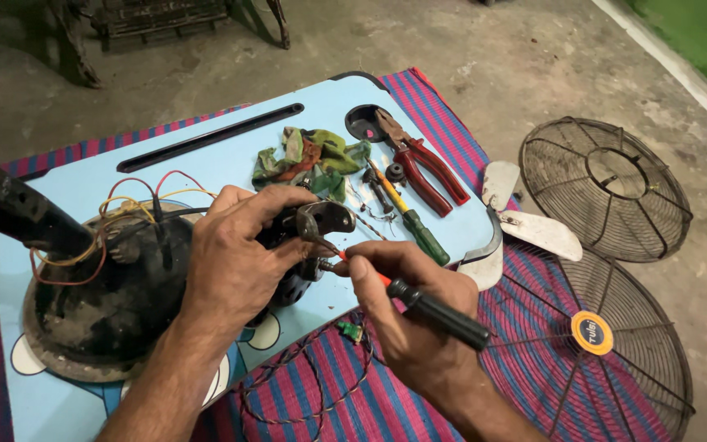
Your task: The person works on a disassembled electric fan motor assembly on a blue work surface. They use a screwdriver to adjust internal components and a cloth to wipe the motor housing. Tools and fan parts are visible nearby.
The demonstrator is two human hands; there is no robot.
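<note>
My left hand (235, 254) grips a dark fan motor part (314, 223) over a light blue board (231, 160). My right hand (407, 307) holds a black-handled tool with an orange shaft (439, 313), its tip touching the motor part. A dirty round fan base (104, 303) with red and yellow wires (137, 196) and a black pole (14, 214) lies to the left, under my left forearm.
Red pliers (427, 172), a green-handled screwdriver (419, 229) and a crumpled green rag (308, 160) lie on the board. White fan blades (533, 229) and two wire fan guards (607, 184) (607, 336) rest at right on a striped mat (345, 393). Loose wire (304, 385) curls below.
</note>
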